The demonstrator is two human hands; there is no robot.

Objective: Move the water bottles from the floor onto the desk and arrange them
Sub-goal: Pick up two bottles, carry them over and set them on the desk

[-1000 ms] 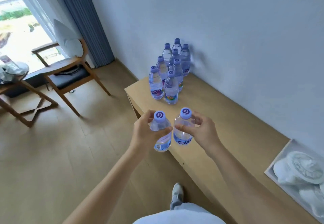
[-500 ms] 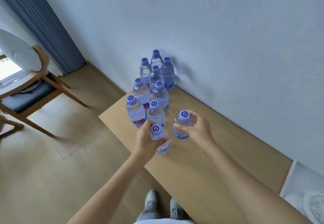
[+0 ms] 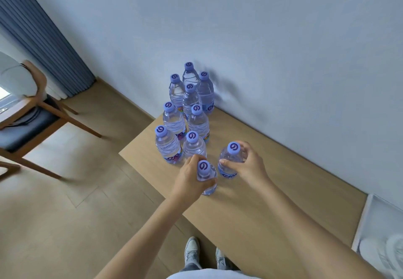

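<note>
Both arms have advanced over the desk point(image 3: 283, 191) since the earlier frames, bringing their two bottles from beside its front edge, above the floor, to a position just behind the standing group. That wooden desk runs along the pale wall point(image 3: 283, 49); a wooden chair point(image 3: 32, 108) and a blue curtain point(image 3: 39, 38) stand to the left, and a white tray point(image 3: 370, 224) sits at the desk's right end. Eight water bottles point(image 3: 189, 108) already stand upright at the desk's left end, in rough pairs receding toward the wall. The left hand point(image 3: 189, 180) is wrapped round the neck and shoulder of a ninth bottle point(image 3: 207, 180), which is low over the desk just behind the nearest pair; whether its base is touching the top cannot be told. The right hand point(image 3: 248, 165) grips a tenth bottle point(image 3: 231, 160) round its upper body, beside the ninth and a little nearer the wall; its base appears to be on or very near the surface. The two hands are close together but apart, each clamped on its own bottle. Judgement: this is the setting-down step, extending the row by one more pair. No bottles show on the visible floor, so the task looks near its end, though the floor behind the person is out of sight. Release should be gentle, as the neighbouring bottles stand close enough to be knocked.
</note>
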